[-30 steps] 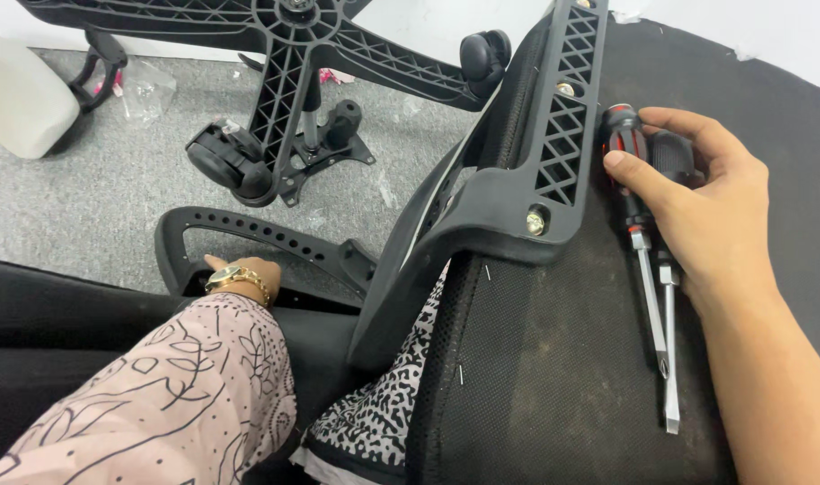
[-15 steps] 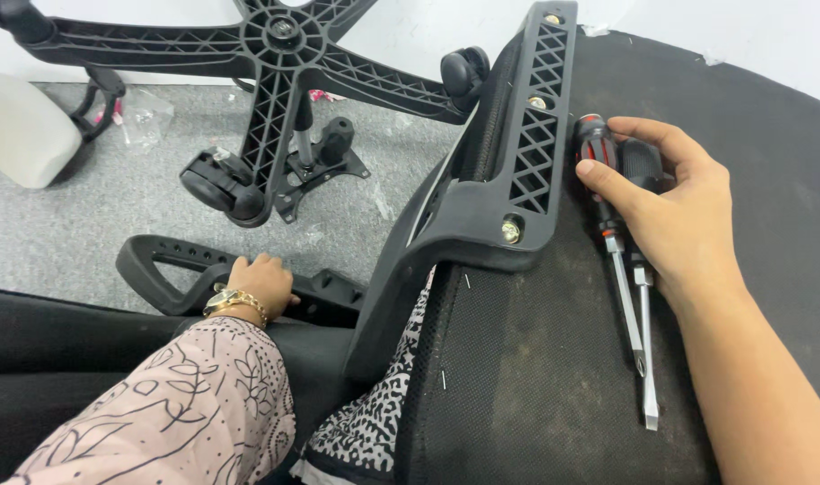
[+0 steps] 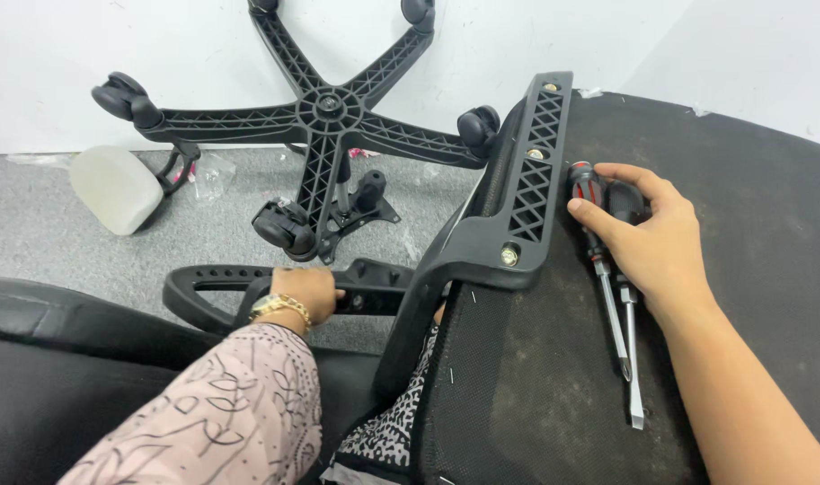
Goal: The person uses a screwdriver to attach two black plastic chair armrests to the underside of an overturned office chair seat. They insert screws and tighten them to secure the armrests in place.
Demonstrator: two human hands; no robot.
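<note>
Fingers of the right hand (image 3: 654,235) rest on two screwdrivers (image 3: 607,269), not clenched; left hand (image 3: 304,292) grasps the armrest (image 3: 214,286).

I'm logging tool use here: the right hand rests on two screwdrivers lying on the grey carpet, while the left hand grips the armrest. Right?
Not quite. In the head view the right hand does rest on the two screwdrivers, but they lie on the dark underside of the chair seat, not on the grey carpet. The left hand grips the armrest as you said.

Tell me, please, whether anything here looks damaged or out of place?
Nothing looks damaged. The chair is in pieces: the wheel base lies upturned on the floor, and the seat lies underside up with two screwdrivers on it.
</note>
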